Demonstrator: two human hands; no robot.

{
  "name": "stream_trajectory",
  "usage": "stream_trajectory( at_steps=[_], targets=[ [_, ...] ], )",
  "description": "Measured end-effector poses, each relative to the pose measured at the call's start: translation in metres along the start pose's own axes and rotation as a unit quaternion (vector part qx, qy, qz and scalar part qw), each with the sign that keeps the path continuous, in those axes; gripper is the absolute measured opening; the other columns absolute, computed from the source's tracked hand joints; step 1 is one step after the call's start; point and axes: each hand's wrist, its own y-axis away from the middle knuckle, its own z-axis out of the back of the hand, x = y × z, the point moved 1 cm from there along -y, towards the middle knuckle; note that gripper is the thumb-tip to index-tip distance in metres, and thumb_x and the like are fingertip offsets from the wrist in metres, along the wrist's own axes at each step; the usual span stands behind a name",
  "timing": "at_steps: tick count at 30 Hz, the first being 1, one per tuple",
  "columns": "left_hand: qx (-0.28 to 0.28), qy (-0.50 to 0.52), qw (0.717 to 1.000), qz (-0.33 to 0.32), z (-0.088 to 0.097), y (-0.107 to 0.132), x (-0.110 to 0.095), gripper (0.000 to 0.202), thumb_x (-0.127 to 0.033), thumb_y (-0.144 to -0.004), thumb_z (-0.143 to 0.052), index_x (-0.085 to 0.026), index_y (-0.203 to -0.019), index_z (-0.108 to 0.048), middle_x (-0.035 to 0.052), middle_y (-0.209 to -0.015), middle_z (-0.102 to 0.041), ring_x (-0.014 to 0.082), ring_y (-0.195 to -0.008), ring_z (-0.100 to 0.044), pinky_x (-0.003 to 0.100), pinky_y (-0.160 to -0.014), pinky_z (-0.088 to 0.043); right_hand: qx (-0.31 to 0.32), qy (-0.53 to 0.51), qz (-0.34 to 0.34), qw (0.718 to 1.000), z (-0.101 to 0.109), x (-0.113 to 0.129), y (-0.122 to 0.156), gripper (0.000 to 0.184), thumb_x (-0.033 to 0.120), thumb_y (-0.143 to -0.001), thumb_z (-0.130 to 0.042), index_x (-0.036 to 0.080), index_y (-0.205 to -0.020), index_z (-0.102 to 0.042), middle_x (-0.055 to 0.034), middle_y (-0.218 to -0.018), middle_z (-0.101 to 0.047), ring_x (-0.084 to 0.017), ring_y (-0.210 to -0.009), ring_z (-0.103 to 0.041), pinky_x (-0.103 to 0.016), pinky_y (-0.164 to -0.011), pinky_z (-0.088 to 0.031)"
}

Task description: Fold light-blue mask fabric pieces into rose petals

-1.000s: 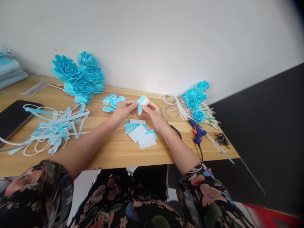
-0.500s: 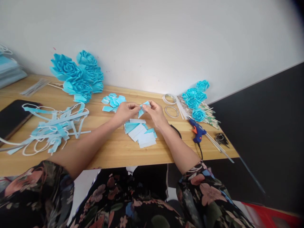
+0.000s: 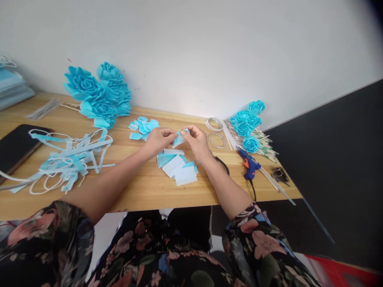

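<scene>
My left hand [image 3: 158, 140] and my right hand [image 3: 196, 141] meet above the wooden table [image 3: 143, 187], both pinching one small folded light-blue piece [image 3: 180, 138] between their fingertips. Just below the hands lies a loose stack of blue and white rectangular pieces [image 3: 178, 167]. A little heap of folded blue petals [image 3: 143, 126] sits behind my left hand.
Large blue paper roses [image 3: 97, 93] lean on the wall at back left; smaller roses on sticks [image 3: 247, 125] lie at right. A blue glue gun [image 3: 249, 164], two white rings [image 3: 216, 133], cut blue strips with ear loops [image 3: 66, 157] and a dark tablet [image 3: 16, 145] are also on the table.
The blue piece was held open and raised a second ago; now it is folded smaller and lower, with both hands' fingertips closer together on it.
</scene>
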Motion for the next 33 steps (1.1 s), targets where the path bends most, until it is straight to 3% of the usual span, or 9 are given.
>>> stream_trajectory(
  at_steps=[9,15,20,33],
  targets=[
    [-0.016,0.019,1.000,0.007,0.0017,-0.0002,-0.0009,0.033,-0.046,-0.071,-0.067,-0.015,-0.061,-0.064,0.0000,-0.054,-0.057,0.0106,-0.051,-0.047,0.024,-0.053,-0.035,-0.008,0.030,0.026,0.999,0.0007,0.0026,0.0003,0.023,0.042,-0.080,-0.068,0.023,-0.092,-0.064,0.0024,-0.085,-0.065,-0.013,-0.074,-0.058,-0.026,-0.073,-0.047],
    [-0.031,0.057,0.997,0.035,0.0030,-0.0022,0.0045,0.031,-0.044,-0.069,-0.068,-0.016,-0.059,-0.062,0.0004,-0.055,-0.058,0.0109,-0.051,-0.049,0.025,-0.054,-0.039,-0.006,0.088,0.084,0.993,0.0025,0.0064,0.0014,0.009,0.026,-0.082,-0.062,0.024,-0.089,-0.068,0.0001,-0.092,-0.070,-0.016,-0.087,-0.064,-0.031,-0.085,-0.049],
    [-0.036,0.125,0.990,0.059,0.0028,-0.0022,0.0043,0.027,-0.041,-0.065,-0.071,-0.015,-0.063,-0.064,0.0008,-0.057,-0.059,0.0115,-0.054,-0.051,0.024,-0.053,-0.041,0.019,0.110,0.111,0.988,0.0017,0.0059,0.0031,0.015,0.019,-0.081,-0.057,0.026,-0.084,-0.070,-0.0012,-0.104,-0.073,-0.019,-0.106,-0.065,-0.034,-0.093,-0.049],
    [-0.030,0.116,0.992,0.047,0.0035,-0.0022,0.0007,0.031,-0.044,-0.068,-0.073,-0.014,-0.067,-0.066,0.0001,-0.058,-0.058,0.0101,-0.053,-0.050,0.023,-0.051,-0.041,0.017,0.126,0.095,0.987,0.0019,0.0024,0.0011,0.017,0.019,-0.080,-0.056,0.025,-0.084,-0.071,0.0004,-0.094,-0.074,-0.018,-0.094,-0.066,-0.033,-0.090,-0.048]
  ],
)
